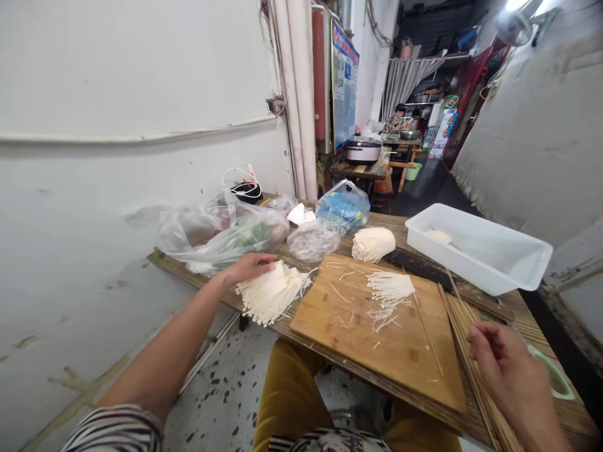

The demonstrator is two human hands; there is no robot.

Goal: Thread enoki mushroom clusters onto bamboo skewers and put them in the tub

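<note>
My left hand [250,267] pinches the near-wall edge of a loose pile of white enoki mushrooms [269,295] at the table's left front. On the wooden cutting board [339,314], a small flat bunch of enoki mushrooms [390,286] lies at the end of a bamboo skewer [428,336], with loose strands scattered around. My right hand [511,364] is curled closed over the right side of the table, beside a bundle of bamboo skewers [475,383]. Whether something thin is between its fingers is hidden.
Behind the board lie another enoki bundle [374,244] and a dark flat knife [417,266]. A white plastic tub [480,248] stands back right. Plastic bags [226,232] fill the back left. A light green handle [553,373] shows beyond my right hand. A person [399,119] sits far back.
</note>
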